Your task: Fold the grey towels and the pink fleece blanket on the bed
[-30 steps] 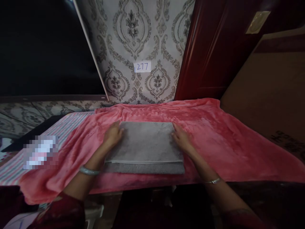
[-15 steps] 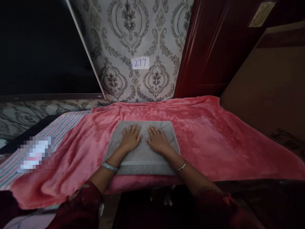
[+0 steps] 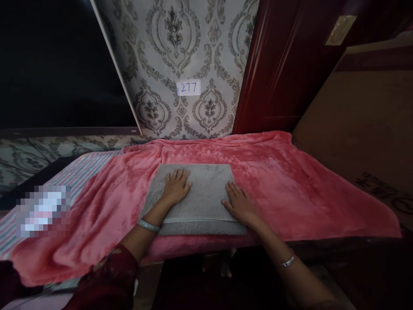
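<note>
Head camera view, looking down on two bare hands at a folded, rectangular grey plush cloth [image 3: 206, 189]. Its far edge runs straight, just past the fingertips; its near edge, where a lower layer shows as a strip, lies close to the wrists. Beneath it, a coral-pink plush blanket [image 3: 297, 193] spreads widely to the right of the right hand, rumples into folds left of the left hand, and ends just nearer than the cloth. Farther left is a pink, white and blue-grey striped fabric [image 3: 92, 165]. Beyond the fingers, grey-and-white patterned wallpaper [image 3: 214, 60] bears a white paper label [image 3: 189, 88] reading 277. Ahead to the left stands a large black screen [image 3: 58, 64]; ahead to the right, a dark red wooden panel [image 3: 274, 82] and a brown cardboard box [image 3: 361, 116].

The left hand [image 3: 176, 188] lies palm down, fingers spread wide, on the cloth's left half, grasping nothing. The right hand [image 3: 240, 204] lies across its right edge, fingers straight and slightly parted, touching without closing.
</note>
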Action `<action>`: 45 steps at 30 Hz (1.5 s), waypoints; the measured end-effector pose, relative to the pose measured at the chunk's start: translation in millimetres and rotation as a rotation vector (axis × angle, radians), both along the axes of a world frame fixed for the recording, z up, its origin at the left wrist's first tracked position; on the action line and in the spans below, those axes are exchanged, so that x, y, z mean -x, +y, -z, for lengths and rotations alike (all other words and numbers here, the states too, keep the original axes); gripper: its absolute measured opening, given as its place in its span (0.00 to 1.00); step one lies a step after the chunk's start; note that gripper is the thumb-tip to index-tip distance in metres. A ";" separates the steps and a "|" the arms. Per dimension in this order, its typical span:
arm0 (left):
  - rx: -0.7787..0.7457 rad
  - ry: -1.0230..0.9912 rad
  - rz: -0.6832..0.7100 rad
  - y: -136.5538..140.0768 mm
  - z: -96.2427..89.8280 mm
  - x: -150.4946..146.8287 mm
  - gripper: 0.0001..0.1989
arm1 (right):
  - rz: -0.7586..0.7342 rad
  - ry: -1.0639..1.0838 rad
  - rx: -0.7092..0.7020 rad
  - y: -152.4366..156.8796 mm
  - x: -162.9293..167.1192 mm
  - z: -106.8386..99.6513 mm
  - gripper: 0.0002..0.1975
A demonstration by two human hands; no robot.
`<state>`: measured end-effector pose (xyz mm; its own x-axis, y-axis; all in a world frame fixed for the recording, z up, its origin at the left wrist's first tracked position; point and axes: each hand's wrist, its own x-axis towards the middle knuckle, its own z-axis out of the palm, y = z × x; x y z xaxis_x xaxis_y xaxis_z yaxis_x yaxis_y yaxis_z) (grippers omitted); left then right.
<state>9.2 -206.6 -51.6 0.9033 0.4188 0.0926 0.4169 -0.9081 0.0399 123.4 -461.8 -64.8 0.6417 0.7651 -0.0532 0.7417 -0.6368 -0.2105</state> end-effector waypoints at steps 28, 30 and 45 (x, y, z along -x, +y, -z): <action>-0.016 -0.186 -0.112 32.7 -9.9 -25.0 0.24 | 0.128 -0.046 -0.044 86.1 -49.3 -6.3 0.34; -0.014 -0.191 -0.148 32.3 -10.4 -23.6 0.23 | 0.143 -0.042 -0.036 71.6 -49.8 -1.7 0.34; 0.422 -0.353 -0.356 56.4 -5.5 116.3 0.22 | 0.120 0.109 -0.615 -30.1 -23.0 28.2 0.30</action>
